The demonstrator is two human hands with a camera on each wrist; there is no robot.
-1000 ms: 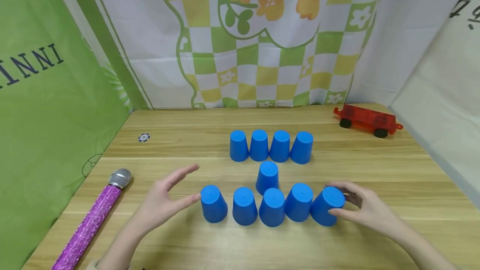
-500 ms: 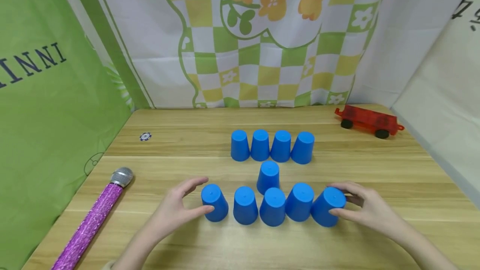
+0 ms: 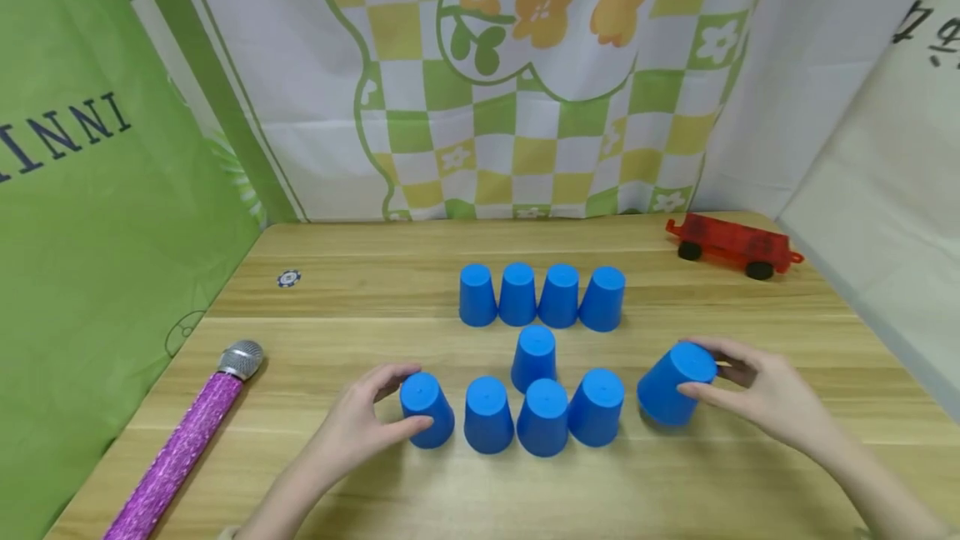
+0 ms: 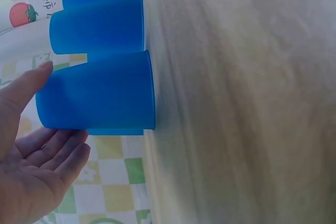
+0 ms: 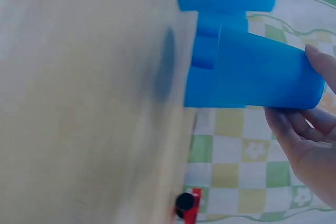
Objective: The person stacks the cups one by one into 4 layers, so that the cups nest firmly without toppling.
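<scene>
My right hand (image 3: 772, 394) grips an upside-down blue cup (image 3: 675, 386) between thumb and fingers. That cup is tilted and raised off the wood; in the right wrist view the lifted cup (image 5: 268, 72) has a gap between its rim and the table. Around the leftmost blue cup (image 3: 427, 411) of the front row, my left hand (image 3: 367, 415) has its thumb on the near side and its fingers on the far side. This cup (image 4: 97, 93) stands rim down on the table in the left wrist view.
Several inverted blue cups form a back row (image 3: 517, 294). One cup (image 3: 535, 357) stands between the rows, and three more (image 3: 487, 415) stand between my hands. A purple microphone (image 3: 187, 440), a poker chip (image 3: 288, 278) and a red toy wagon (image 3: 735, 244) lie on the wooden table (image 3: 360, 273).
My right hand has lifted the rightmost front cup and moved it right, away from its neighbour. My left hand has moved in and closed around the leftmost cup.
</scene>
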